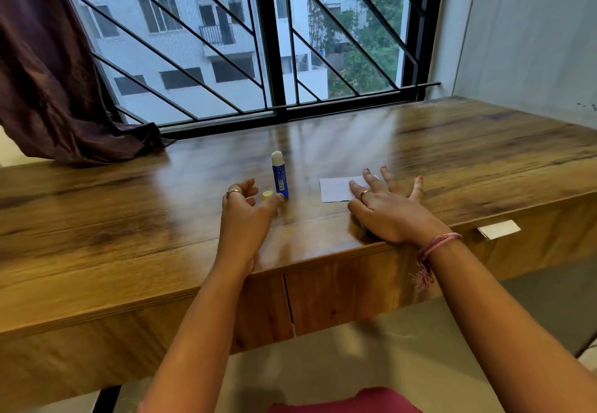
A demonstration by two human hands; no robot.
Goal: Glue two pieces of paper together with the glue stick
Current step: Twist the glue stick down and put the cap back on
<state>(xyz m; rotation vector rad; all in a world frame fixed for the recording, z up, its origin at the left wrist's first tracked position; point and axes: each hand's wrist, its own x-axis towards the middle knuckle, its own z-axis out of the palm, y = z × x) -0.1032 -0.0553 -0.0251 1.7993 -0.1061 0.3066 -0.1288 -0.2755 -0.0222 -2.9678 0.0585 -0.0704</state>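
Flat and spread, my right hand (386,210) presses the white paper (336,189) onto the wooden table (129,218). Loosely curled and holding nothing, my left hand (245,209) sits just beside the yellow cap (267,195) and the upright, uncapped blue glue stick (279,175), left of the paper.

Glossy wooden table (452,160), matt paper (336,189), seemingly plastic glue stick (279,176)

Blue glue stick (279,177) with white tip, yellow cap (267,195), white paper (336,189), brown wood-grain table (129,205).
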